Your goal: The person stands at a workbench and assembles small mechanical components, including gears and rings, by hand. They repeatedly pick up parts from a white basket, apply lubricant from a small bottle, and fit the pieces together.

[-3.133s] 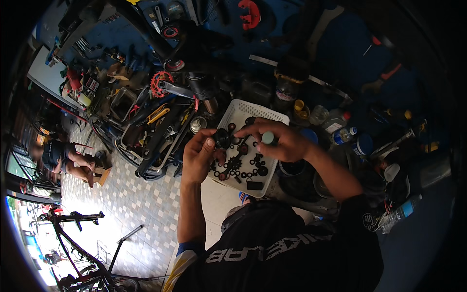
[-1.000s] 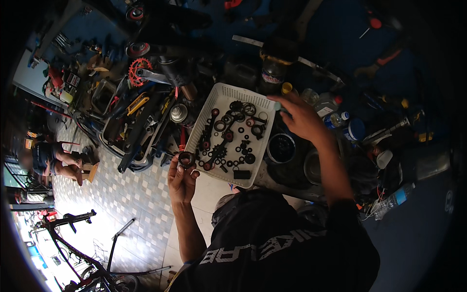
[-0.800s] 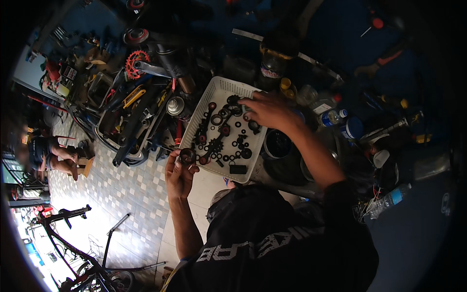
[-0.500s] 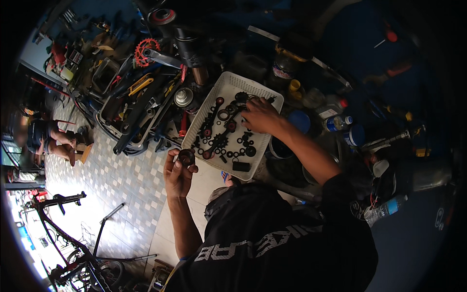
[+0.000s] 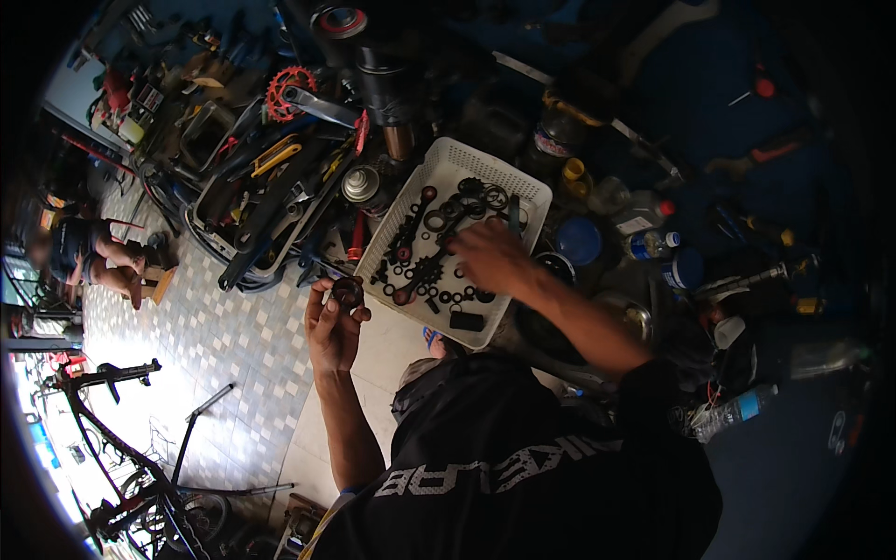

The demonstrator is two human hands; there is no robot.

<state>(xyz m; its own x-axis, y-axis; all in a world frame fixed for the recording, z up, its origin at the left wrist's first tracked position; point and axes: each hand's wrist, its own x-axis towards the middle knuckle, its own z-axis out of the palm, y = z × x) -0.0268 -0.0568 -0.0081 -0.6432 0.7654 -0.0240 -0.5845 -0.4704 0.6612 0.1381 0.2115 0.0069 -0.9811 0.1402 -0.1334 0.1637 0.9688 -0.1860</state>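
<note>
Setting: workshop with a pale tiled floor, seen from above; dark, crowded blue tabletop to the right.
Left hand: raised, palm turned toward the person, fingers curled around a small dark ring-shaped part pinched at the fingertips; held clear of the tray, seemingly so it can be looked at closely.
Right hand: reaching over the white tray, fingers bent down among the parts; whether it is already gripping 1 of them I cannot tell, since the fingertips are hidden by the hand itself.
White tray: perforated plastic basket, set at a slant just in front of the person, within reach of both hands; it keeps small loose pieces from scattering.
Tray contents: black rings and washers, a small toothed sprocket, a black block near the lower corner.
Left of tray: an open tool bin of pliers, wrenches and yellow-handled tools; a red chainring above it; a round metal can just beside the tray.
Right of tray: a blue round lid, bottles and a clear water bottle lying on its side.
Floor, lower left: a bare bicycle frame standing near the bright doorway.
Far left: another person sitting low, well apart from the work.
</note>
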